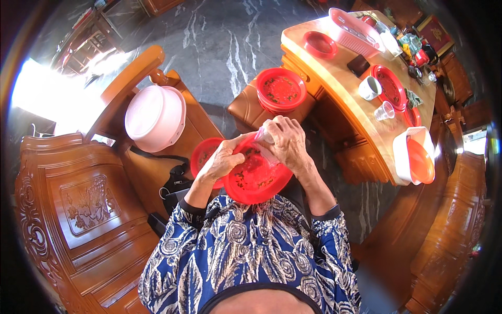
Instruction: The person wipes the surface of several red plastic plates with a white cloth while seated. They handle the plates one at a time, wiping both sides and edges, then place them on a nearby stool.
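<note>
Over my lap I hold a round red plate (255, 189) with a green and dark leaf pattern, tilted toward me. My left hand (226, 158) grips its left rim, thumb on the inner face. My right hand (286, 140) is closed on a crumpled, pale pinkish thin sheet (267, 156) that touches the plate's far inner side. Whether that sheet is cloth or plastic I cannot tell. Just left of my left hand, partly covered by it, lies another red plate (202, 155). Beyond my right hand, a stack of red plates (281, 90) stands on a brown stool (246, 109).
An upturned pink basin (156, 118) rests on the wooden bench at left. On the wooden table (334, 68) at right are a pink basket (355, 34), a white cup (369, 88), a clear plastic cup (385, 111), red plates (389, 86) and a white container (414, 155).
</note>
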Action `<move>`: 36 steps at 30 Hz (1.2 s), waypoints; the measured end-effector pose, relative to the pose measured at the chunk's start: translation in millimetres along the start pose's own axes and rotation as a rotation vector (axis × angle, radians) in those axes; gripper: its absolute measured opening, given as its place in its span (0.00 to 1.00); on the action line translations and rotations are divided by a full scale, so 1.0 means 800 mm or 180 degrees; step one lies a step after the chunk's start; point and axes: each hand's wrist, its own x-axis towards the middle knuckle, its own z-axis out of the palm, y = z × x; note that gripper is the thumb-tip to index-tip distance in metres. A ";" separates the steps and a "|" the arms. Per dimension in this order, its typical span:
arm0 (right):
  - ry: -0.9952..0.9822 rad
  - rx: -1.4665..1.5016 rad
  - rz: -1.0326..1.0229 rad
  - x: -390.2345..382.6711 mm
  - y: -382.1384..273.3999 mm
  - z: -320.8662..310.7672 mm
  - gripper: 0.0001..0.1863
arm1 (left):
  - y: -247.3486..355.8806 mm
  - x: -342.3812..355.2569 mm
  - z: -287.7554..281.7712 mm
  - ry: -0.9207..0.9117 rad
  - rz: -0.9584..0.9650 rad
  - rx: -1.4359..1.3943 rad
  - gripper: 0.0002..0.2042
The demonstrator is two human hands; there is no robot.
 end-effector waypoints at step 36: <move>0.0022 0.5192 0.3554 -0.091 -0.028 0.093 0.11 | 0.017 -0.004 0.006 0.1505 0.1291 0.0072 0.28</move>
